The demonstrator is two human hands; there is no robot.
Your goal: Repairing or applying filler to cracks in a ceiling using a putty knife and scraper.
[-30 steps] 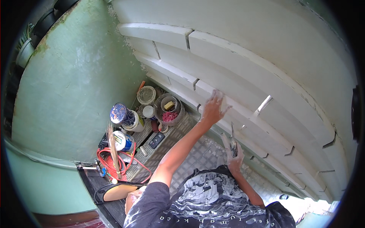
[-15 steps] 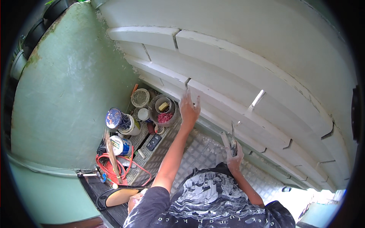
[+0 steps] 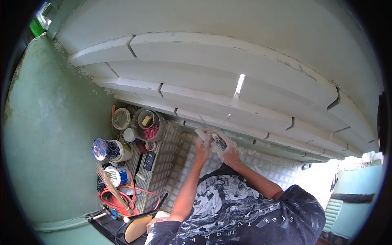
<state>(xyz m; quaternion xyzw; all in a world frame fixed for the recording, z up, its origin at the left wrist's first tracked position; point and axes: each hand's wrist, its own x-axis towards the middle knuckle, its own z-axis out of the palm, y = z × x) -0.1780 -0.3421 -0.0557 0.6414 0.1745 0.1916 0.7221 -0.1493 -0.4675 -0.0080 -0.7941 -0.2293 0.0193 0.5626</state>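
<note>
Both my hands are together in front of my chest, dusted white. In my right hand (image 3: 228, 152) is a slim tool with a dark, stained handle (image 3: 219, 141); it looks like a scraper or putty knife, its thin blade pointing up toward the wall. My left hand (image 3: 202, 149) meets it from the left, fingers closed around a pale flat strip (image 3: 201, 134) whose kind I cannot make out. The fingertips of both hands nearly touch. Beyond them rises the white wall (image 3: 192, 69) with stepped ledges and dark vertical gaps.
At left, a slatted wooden bench (image 3: 139, 179) carries a grey bucket (image 3: 161, 130) with a sponge and pink bits, paint cans (image 3: 107, 150), a white-lidded tub (image 3: 121, 118), a red hose (image 3: 110, 200) and a straw broom (image 3: 108, 179). A green wall (image 3: 53, 134) stands behind.
My left hand has come down from the ledge to my right hand and closed on the pale strip, which my right hand held before. My right hand has moved left. The view has shifted right.
</note>
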